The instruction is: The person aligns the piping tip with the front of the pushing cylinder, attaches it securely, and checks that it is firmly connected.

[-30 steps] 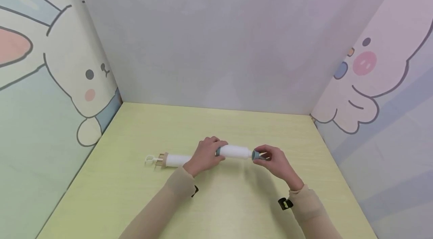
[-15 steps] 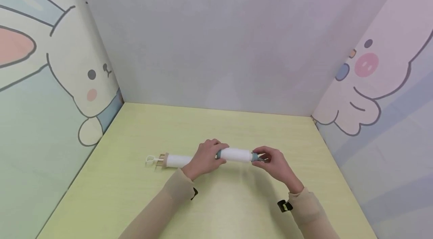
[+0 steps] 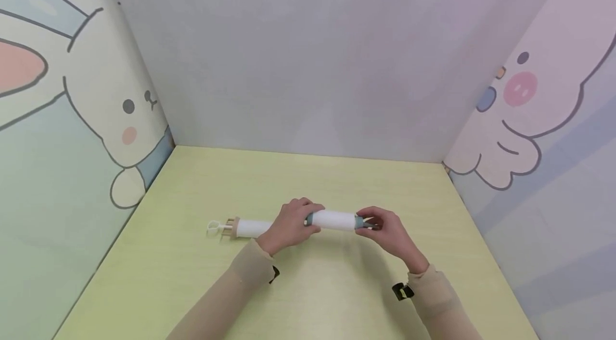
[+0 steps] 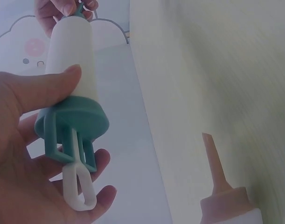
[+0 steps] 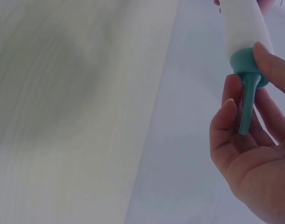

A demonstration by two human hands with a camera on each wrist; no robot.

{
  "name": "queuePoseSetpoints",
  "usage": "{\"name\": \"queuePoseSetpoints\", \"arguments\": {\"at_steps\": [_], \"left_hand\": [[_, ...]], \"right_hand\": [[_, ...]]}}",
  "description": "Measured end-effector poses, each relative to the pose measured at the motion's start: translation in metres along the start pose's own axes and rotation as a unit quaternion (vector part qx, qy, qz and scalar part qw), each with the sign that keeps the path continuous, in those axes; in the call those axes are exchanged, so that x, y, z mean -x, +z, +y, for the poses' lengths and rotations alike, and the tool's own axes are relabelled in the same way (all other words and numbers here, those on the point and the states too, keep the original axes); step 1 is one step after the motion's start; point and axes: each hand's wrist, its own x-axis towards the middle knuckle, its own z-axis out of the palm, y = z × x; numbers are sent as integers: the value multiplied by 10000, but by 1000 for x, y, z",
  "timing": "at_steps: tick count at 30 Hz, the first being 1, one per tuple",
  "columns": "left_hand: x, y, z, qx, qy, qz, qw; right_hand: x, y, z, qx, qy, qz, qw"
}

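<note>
My left hand (image 3: 290,225) grips a white syringe-like plunger tube (image 3: 333,219) near its teal handled collar (image 4: 77,119), thumb along the barrel. A white plunger loop (image 4: 70,189) sticks out past that collar, toward the left palm. At the tube's other end, my right hand (image 3: 391,228) pinches a teal nozzle (image 5: 245,60) between thumb and fingers. The nozzle's wide base sits against the tube's end, and its narrow spout points back into the right palm. Both hands hold the tube roughly level above the table.
A second white tube (image 3: 252,229) with a brown collar (image 3: 234,228) lies on the pale yellow table (image 3: 308,292), partly behind the left hand. Its brown nozzle (image 4: 217,172) shows in the left wrist view. Walls with cartoon animals (image 3: 110,94) enclose the table.
A second ago the teal nozzle stood slightly apart from the tube's narrow tip. It has come onto the tube's end, covering that tip. The second tube has not moved.
</note>
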Motion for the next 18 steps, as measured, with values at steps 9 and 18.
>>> {"name": "queuePoseSetpoints", "arguments": {"at_steps": [9,18], "left_hand": [[0,-1,-2,-35,72,-2,10000],[0,-1,-3,-157,164,31,9997]], "right_hand": [[-1,0,2,-309,100,-107,9994],[-2,-3,1,-110,57,-345,9993]]}}
